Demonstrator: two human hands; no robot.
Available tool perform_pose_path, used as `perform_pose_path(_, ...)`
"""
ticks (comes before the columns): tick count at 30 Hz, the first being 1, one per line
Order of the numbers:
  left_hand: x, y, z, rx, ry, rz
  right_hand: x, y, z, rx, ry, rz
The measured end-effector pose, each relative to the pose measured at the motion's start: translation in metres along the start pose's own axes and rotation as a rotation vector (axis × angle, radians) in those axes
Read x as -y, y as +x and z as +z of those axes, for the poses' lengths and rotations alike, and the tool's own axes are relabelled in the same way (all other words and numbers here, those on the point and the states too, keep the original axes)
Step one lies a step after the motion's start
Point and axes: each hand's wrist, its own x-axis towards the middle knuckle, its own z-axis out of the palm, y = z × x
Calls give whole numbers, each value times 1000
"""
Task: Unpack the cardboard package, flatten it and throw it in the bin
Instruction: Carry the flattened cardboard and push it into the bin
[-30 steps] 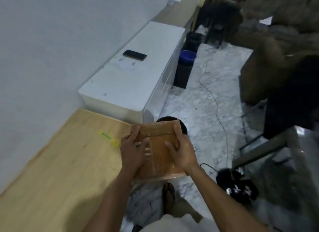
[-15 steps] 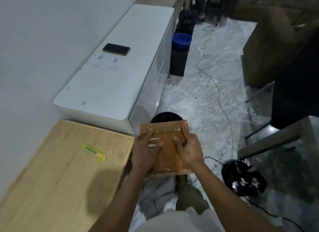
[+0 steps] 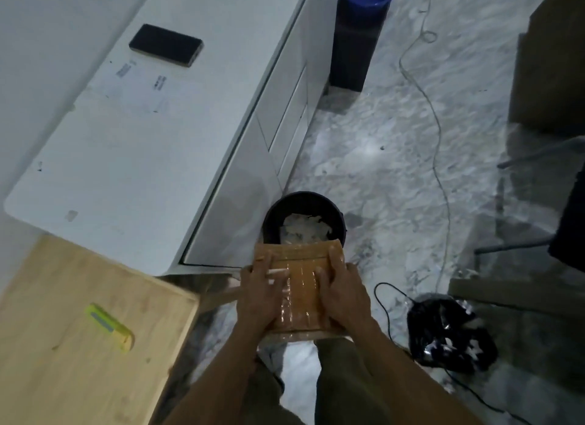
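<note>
Both hands, left hand and right hand, lie with fingers spread flat on one flattened cardboard package, gripping its sides. Just beyond the fingertips stands one black bin holding crumpled white material, nothing between. Left of the fingers: one wooden table bearing one yellow cutter; farther, one white cabinet carrying one phone.

No legible txt (labels blurred).
</note>
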Motion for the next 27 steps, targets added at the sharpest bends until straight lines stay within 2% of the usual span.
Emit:
perform_pose_path(7, -1, 84, 44, 51, 50, -71, -9, 94, 8, 74, -75, 42)
perform_pose_path(13, 2, 135, 65, 64, -9, -108, -8, 154, 18, 104, -104, 24)
perform_pose_path(18, 9, 181, 82, 29, 6, -89, -9, 205, 33, 103, -87, 10)
perform_pose_path(23, 26, 219, 105, 67, 185, -21, -27, 252, 59, 110, -145, -20)
perform_pose_path(27, 34, 233, 121, 60, 130, -44, -38, 271, 77, 116, -30, -19)
